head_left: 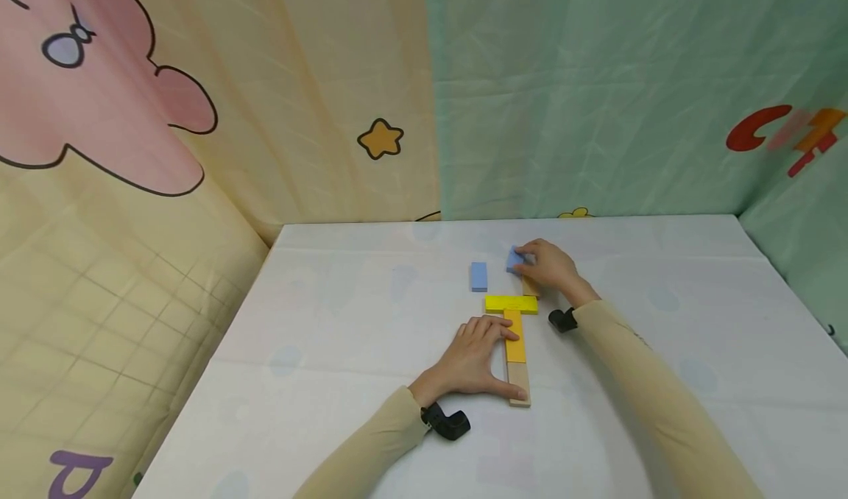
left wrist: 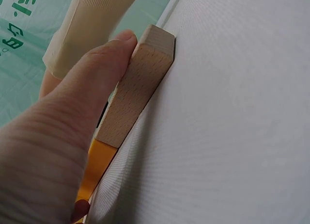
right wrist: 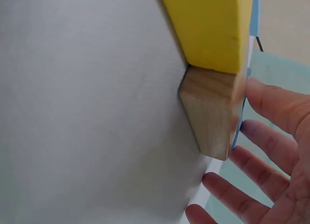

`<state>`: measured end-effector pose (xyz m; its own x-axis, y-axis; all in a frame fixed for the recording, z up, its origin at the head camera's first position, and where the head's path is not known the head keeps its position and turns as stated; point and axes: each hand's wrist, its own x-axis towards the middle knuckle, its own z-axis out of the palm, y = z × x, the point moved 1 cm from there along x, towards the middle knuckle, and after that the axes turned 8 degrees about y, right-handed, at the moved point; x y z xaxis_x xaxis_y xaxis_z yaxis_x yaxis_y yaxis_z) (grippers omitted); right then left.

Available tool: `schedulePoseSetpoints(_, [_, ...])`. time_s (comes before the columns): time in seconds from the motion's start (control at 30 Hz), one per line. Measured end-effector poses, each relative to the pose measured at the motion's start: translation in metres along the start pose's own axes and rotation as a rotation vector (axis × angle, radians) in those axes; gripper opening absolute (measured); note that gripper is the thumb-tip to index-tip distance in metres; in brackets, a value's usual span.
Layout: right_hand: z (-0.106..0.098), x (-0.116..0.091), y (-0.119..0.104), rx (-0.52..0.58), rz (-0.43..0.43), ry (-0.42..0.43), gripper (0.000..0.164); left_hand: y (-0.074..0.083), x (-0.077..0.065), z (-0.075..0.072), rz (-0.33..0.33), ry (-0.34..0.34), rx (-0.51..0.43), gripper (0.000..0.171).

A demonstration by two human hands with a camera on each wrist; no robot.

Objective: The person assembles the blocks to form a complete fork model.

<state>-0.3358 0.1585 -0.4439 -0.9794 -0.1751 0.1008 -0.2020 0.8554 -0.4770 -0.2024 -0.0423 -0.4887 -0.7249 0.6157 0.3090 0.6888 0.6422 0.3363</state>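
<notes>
Hands on blocks

On the surface [head_left: 331,337], the left hand [head_left: 469,358], fingers spread wide, touches a plain block [head_left: 519,375] and an orange block [head_left: 516,349]. Beyond, a yellow block [head_left: 511,305] lies crosswise. Farther, the right hand [head_left: 553,267], fingers slightly parted, pinches a blue block [head_left: 513,260].

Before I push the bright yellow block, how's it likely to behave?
The bright yellow block is probably stiff, with straight, unbent edges. Unlikely to roll: its faces look flat. Pushing it could shift the bare-wood block it appears to touch.
</notes>
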Motion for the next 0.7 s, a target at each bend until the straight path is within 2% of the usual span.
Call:
schedulePoseSetpoints(0.27, [0.0014, -0.0019, -0.0038, 0.005, 0.01, -0.033, 0.048, 0.0003, -0.0003, -0.0004, 0.001, 0.005, -0.006, 0.084])
schedulePoseSetpoints(0.7, [0.0032, -0.0057, -0.0038, -0.009, -0.063, -0.046, 0.045, 0.0019, 0.0001, -0.0011, 0.009, 0.016, 0.005, 0.083])
